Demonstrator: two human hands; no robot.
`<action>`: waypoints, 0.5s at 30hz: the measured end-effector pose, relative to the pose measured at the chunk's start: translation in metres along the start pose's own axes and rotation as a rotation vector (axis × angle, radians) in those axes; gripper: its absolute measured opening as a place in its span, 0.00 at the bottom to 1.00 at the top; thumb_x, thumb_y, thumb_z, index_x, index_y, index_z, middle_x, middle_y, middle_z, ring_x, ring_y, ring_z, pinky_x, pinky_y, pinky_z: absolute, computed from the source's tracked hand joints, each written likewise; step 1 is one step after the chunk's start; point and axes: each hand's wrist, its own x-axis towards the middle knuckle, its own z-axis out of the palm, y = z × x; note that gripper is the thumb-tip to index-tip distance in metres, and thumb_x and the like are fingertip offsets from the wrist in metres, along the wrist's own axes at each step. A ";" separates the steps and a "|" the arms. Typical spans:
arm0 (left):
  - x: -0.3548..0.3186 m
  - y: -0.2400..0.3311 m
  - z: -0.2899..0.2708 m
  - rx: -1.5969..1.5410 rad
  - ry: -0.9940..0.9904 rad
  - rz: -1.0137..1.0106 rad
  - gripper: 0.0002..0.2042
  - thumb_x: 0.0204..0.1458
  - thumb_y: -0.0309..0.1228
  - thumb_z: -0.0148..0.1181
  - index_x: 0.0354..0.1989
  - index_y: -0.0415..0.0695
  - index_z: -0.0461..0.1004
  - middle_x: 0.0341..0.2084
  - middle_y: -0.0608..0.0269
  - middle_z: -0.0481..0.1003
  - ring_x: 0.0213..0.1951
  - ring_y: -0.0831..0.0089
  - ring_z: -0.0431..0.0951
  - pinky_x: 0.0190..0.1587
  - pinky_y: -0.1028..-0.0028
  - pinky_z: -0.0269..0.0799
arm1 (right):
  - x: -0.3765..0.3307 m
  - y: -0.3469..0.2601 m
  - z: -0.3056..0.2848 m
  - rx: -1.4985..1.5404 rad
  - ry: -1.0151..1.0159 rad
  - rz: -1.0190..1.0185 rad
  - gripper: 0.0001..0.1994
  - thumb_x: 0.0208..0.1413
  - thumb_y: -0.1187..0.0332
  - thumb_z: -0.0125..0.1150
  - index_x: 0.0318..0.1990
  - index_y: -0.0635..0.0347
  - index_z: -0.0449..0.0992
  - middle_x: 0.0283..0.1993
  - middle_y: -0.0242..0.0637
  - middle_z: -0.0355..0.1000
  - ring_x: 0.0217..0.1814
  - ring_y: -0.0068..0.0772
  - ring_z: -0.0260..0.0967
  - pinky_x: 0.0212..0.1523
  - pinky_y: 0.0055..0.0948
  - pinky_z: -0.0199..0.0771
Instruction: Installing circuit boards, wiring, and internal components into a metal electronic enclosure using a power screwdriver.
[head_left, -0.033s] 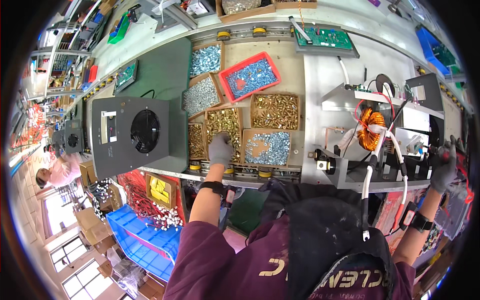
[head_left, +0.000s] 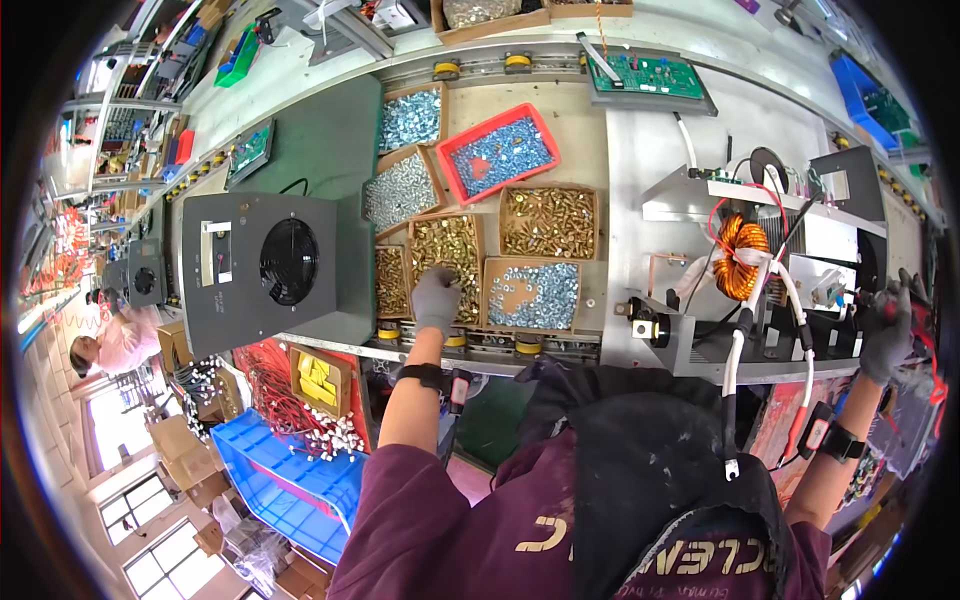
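My left hand (head_left: pixel 437 298), in a grey glove, reaches into a cardboard box of brass screws (head_left: pixel 450 243). Its fingertips are buried in the screws, so what they grasp is hidden. Far to the right my right hand (head_left: pixel 884 326), also in a grey glove, is at the right end of an open metal chassis (head_left: pixel 690 200) with a copper coil (head_left: pixel 742 258) and red and white cables. Its fingers curl at the picture's rim, and I cannot make out what they hold. Both wrists wear black bands.
Around the brass box stand more screw boxes: a red tray (head_left: pixel 497 152), a box of silver screws (head_left: pixel 530 295), another brass box (head_left: pixel 548 222). A grey fan unit (head_left: pixel 262 262) lies to the left, a green circuit board (head_left: pixel 650 75) at the back. Another person (head_left: pixel 110 340) works far left.
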 end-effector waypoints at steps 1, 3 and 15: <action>-0.001 -0.006 -0.002 -0.203 0.051 -0.017 0.16 0.47 0.29 0.60 0.46 0.45 0.72 0.37 0.53 0.75 0.38 0.57 0.78 0.39 0.65 0.74 | -0.001 0.002 0.001 -0.023 -0.036 -0.076 0.20 0.59 0.78 0.47 0.60 0.62 0.65 0.48 0.36 0.64 0.43 0.26 0.64 0.47 0.35 0.76; -0.008 -0.020 -0.005 -0.751 0.003 -0.080 0.16 0.49 0.28 0.59 0.47 0.42 0.72 0.34 0.55 0.75 0.36 0.63 0.77 0.37 0.70 0.74 | -0.001 0.006 0.001 -0.108 -0.007 -0.122 0.20 0.59 0.79 0.47 0.60 0.61 0.65 0.48 0.36 0.64 0.43 0.25 0.65 0.46 0.34 0.76; -0.063 0.052 -0.069 -2.182 -0.503 0.171 0.09 0.53 0.29 0.54 0.42 0.43 0.72 0.30 0.65 0.67 0.28 0.76 0.64 0.21 0.82 0.60 | 0.018 -0.087 -0.015 0.710 0.087 0.111 0.21 0.58 0.68 0.50 0.58 0.65 0.62 0.52 0.43 0.68 0.48 0.35 0.68 0.40 0.31 0.72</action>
